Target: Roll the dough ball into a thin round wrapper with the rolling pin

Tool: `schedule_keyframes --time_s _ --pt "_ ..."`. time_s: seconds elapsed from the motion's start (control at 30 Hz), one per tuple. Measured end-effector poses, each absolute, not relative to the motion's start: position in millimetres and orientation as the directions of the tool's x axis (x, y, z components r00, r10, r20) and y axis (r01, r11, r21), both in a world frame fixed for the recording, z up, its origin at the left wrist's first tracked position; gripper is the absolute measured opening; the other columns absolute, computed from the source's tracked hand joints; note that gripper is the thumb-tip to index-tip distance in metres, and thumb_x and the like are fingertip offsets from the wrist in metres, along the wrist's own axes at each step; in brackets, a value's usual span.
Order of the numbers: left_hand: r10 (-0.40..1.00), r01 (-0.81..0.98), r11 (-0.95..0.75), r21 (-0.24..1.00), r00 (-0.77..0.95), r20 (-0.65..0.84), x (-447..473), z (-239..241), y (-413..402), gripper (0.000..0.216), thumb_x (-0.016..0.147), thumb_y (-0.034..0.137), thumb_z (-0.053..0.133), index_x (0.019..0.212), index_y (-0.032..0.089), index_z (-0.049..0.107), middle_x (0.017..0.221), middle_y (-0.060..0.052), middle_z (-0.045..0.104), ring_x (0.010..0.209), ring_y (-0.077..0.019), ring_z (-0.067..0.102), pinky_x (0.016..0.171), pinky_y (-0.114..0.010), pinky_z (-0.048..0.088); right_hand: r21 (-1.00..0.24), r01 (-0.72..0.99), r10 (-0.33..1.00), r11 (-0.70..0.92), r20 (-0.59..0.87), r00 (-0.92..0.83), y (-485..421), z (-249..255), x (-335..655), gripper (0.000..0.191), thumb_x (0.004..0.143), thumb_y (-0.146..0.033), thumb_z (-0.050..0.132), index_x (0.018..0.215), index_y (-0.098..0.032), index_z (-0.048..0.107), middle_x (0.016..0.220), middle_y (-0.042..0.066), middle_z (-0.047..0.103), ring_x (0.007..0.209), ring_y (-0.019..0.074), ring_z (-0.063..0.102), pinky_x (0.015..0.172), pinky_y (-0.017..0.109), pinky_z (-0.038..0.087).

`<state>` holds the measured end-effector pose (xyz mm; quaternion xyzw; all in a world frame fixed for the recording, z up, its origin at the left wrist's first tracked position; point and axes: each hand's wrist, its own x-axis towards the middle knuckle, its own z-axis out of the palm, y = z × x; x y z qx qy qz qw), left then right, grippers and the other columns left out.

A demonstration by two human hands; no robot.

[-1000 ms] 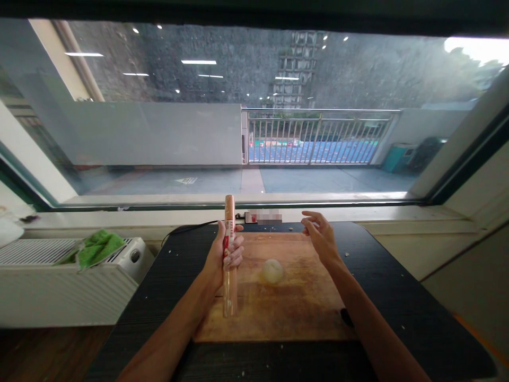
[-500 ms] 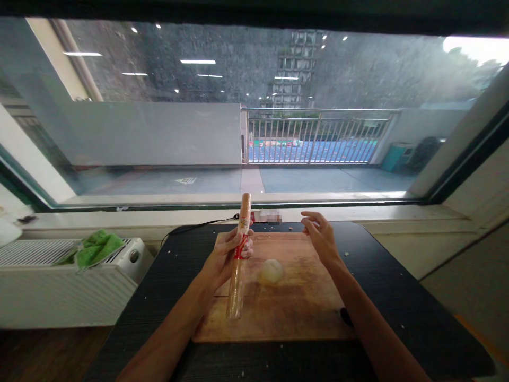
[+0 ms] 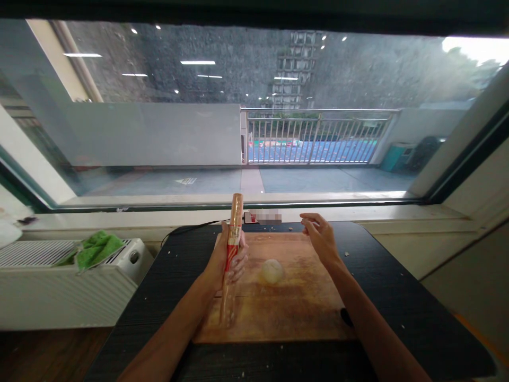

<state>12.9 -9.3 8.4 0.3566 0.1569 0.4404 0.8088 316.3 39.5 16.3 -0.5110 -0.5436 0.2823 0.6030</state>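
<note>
My left hand (image 3: 227,260) grips a wooden rolling pin (image 3: 231,249) with a red label, held nearly upright over the left part of a wooden cutting board (image 3: 286,313). A small pale ball of dough (image 3: 272,271) rests on the middle of the board, just right of the pin. Over the board's far right corner hovers my right hand (image 3: 318,237), fingers loosely curled and apart, nothing in it.
The board lies on a dark table (image 3: 401,297) under a wide window. A white heater (image 3: 59,281) with a green cloth (image 3: 97,248) on top stands to the left. A black cable (image 3: 191,227) runs along the table's far edge.
The rolling pin tilted right half a second ago and has swung back to nearly upright in my left hand. My right hand has barely moved.
</note>
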Motion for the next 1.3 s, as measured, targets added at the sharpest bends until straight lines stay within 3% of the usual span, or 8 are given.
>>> schedule_keyframes --time_s 0.27,0.43,0.53,0.63,0.73,0.87,1.1,1.3 --pt "0.822 -0.407 0.302 0.862 0.569 -0.019 23 19 -24 0.067 0.089 0.087 0.073 0.103 0.022 0.067 0.058 0.009 0.052 0.033 -0.0068 0.033 0.03 -0.019 0.031 -0.903 0.262 0.896 0.339 0.396 0.203 42 14 316 0.039 0.086 -0.059 0.074 0.098 -0.022 0.079 0.08 0.004 0.073 0.066 0.0192 0.065 0.061 0.032 0.048" --pt "0.915 -0.001 -0.083 0.997 0.396 0.076 23 20 -27 0.063 0.084 0.068 0.09 0.12 0.019 0.076 0.084 -0.001 0.069 0.059 -0.0115 0.057 0.051 -0.021 0.045 -0.872 0.275 0.892 0.404 0.442 0.092 35 18 313 0.059 0.1 -0.077 0.06 0.11 -0.022 0.079 0.085 0.004 0.074 0.065 0.0169 0.062 0.063 0.032 0.05" --pt "0.903 0.206 -0.222 0.953 0.412 0.121 23 19 -25 0.059 0.085 0.061 0.089 0.126 0.018 0.078 0.102 -0.005 0.075 0.082 -0.0179 0.065 0.07 -0.026 0.052 -0.863 0.279 0.907 0.42 0.414 -0.085 26 22 307 0.066 0.105 -0.079 0.053 0.126 -0.022 0.077 0.088 0.005 0.075 0.067 0.0165 0.063 0.064 0.031 0.051" --pt "0.862 0.336 -0.298 0.894 0.498 0.1 24 19 -25 0.054 0.088 0.056 0.085 0.126 0.018 0.081 0.105 -0.004 0.077 0.091 -0.021 0.065 0.078 -0.028 0.049 -0.844 0.312 0.897 0.436 0.381 -0.223 20 23 301 0.059 0.102 -0.074 0.063 0.125 -0.022 0.078 0.087 0.004 0.075 0.069 0.0174 0.063 0.064 0.03 0.05" --pt "0.839 0.447 -0.336 0.829 0.542 0.047 26 19 -28 0.045 0.09 0.052 0.082 0.118 0.017 0.083 0.093 -0.001 0.074 0.082 -0.0186 0.06 0.072 -0.028 0.042 -0.789 0.394 0.878 0.472 0.383 -0.286 18 24 298 0.047 0.1 -0.068 0.069 0.098 -0.023 0.079 0.083 0.003 0.072 0.074 0.0186 0.062 0.065 0.029 0.048" --pt "0.843 0.509 -0.355 0.785 0.537 0.033 28 21 -31 0.038 0.092 0.047 0.079 0.115 0.017 0.084 0.086 0.001 0.07 0.075 -0.016 0.055 0.069 -0.028 0.037 -0.698 0.502 0.86 0.51 0.394 -0.326 18 23 297 0.049 0.105 -0.058 0.059 0.071 -0.023 0.063 0.069 0.0 0.059 0.067 0.016 0.052 0.065 0.029 0.04" --pt "0.845 0.538 -0.391 0.747 0.531 0.06 29 21 -32 0.039 0.092 0.048 0.078 0.117 0.019 0.085 0.09 -0.001 0.076 0.076 -0.017 0.06 0.07 -0.029 0.04 -0.652 0.566 0.863 0.505 0.363 -0.352 20 15 294 0.042 0.101 -0.041 0.045 0.062 -0.025 0.041 0.062 -0.003 0.045 0.062 0.0134 0.043 0.063 0.029 0.029" --pt "0.856 0.607 -0.383 0.697 0.517 0.02 26 21 -32 0.042 0.094 0.057 0.075 0.117 0.022 0.084 0.085 0.0 0.076 0.073 -0.0177 0.063 0.068 -0.029 0.038 -0.684 0.562 0.882 0.465 0.301 -0.363 20 14 291 0.039 0.099 -0.042 0.041 0.064 -0.025 0.046 0.062 -0.002 0.053 0.061 0.0134 0.046 0.062 0.028 0.032"
